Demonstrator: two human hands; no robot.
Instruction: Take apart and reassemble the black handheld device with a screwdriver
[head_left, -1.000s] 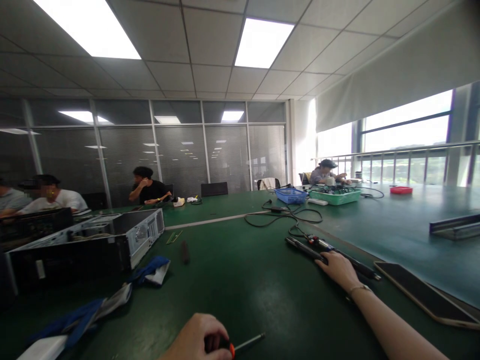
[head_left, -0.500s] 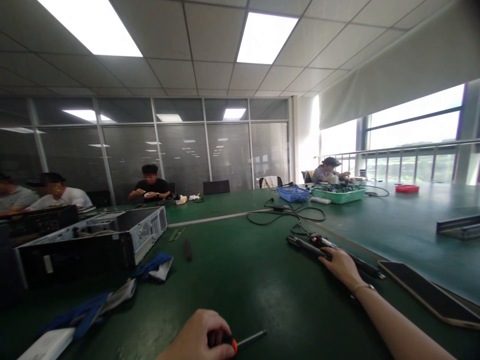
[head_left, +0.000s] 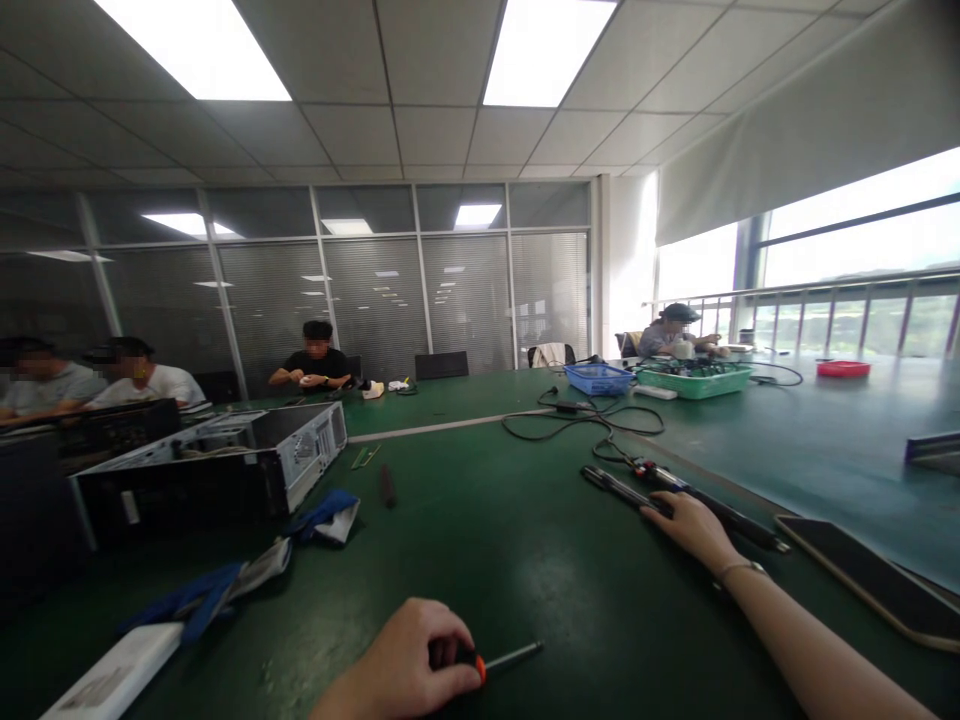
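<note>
My left hand (head_left: 420, 655) is closed around the handle of a screwdriver (head_left: 517, 655) at the lower middle. An orange collar shows by the fingertips, and the metal shank points right, low over the green table. Farther right, my right hand (head_left: 694, 528) has its thumb and fingers closed on the near end of a slim black rod-shaped tool (head_left: 615, 487), which lies on the table. Beside that hand, a second, longer dark rod-like tool (head_left: 739, 520) lies at a slant, partly hidden by the hand.
An open computer case (head_left: 202, 490) stands at left, near blue-grey gloves (head_left: 326, 517) and a white box (head_left: 116, 670). A phone-like slab (head_left: 870, 580) lies at right. Beyond are a black cable (head_left: 544, 438), a blue basket (head_left: 598, 380), a green basket (head_left: 697, 382) and several seated people.
The whole view has shifted slightly, so things sit a little farther right. Both hands keep their grips, with little movement against the table.
</note>
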